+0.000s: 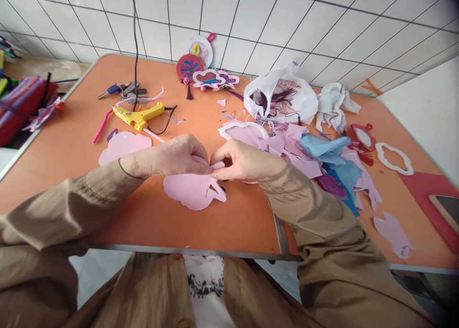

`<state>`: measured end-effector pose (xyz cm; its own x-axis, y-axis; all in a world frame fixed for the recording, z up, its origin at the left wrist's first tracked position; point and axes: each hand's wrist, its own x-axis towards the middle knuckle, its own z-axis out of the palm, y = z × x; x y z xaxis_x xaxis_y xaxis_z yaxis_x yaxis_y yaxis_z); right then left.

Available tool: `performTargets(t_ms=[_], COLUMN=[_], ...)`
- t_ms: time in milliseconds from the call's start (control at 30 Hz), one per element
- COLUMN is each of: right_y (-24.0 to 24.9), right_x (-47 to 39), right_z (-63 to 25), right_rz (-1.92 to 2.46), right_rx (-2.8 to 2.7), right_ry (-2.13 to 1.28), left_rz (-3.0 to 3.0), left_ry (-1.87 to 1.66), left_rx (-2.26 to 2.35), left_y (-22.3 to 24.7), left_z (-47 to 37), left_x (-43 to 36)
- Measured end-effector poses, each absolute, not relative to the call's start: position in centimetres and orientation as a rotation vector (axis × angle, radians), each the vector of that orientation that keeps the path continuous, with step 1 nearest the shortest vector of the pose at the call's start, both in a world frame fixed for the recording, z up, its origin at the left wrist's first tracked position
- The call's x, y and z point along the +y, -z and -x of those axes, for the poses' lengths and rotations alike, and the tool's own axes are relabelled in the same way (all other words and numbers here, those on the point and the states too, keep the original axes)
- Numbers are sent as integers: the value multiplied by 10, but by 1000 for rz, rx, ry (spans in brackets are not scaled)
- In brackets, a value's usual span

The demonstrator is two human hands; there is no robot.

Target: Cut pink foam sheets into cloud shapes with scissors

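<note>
One pink piece (217,166) pinched in left hand (175,156), right hand (245,160) grips; bare tabletop (215,230) between pink cutout (191,191) and near edge (161,249)

Craft workspace: glue gun (138,116) and paper scraps (287,148) on table (236,218).

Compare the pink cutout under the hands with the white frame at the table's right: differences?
Colour: the cutout is pink, the frame white.
Openings: the cutout is mostly solid with small angular gaps near its right end; the frame has one large central opening.
Position: the cutout lies just below the left hand and right hand; the frame sits well away from both.
Shared: wavy outlines.
</note>
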<state>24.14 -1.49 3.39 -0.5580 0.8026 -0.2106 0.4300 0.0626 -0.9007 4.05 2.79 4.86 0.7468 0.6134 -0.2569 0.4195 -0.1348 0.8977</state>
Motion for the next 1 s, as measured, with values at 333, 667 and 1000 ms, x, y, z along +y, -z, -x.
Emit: performTargets(t_ms=[333, 667, 1000], right_y=[-29, -37, -9], right_x=[-4, -3, -39], right_z=[-249, -255, -254], right_rz=[1127, 1167, 1511], right_rx=[-1870, -1604, -2378], right_ry=[-1522, -1331, -771], left_rz=[-1664, -1429, -976], left_ry=[-237, -441, -991], left_rx=[810, 920, 1094], left_y=[-54, -56, -20], left_z=[-40, -35, -15], left_x=[32, 32, 13])
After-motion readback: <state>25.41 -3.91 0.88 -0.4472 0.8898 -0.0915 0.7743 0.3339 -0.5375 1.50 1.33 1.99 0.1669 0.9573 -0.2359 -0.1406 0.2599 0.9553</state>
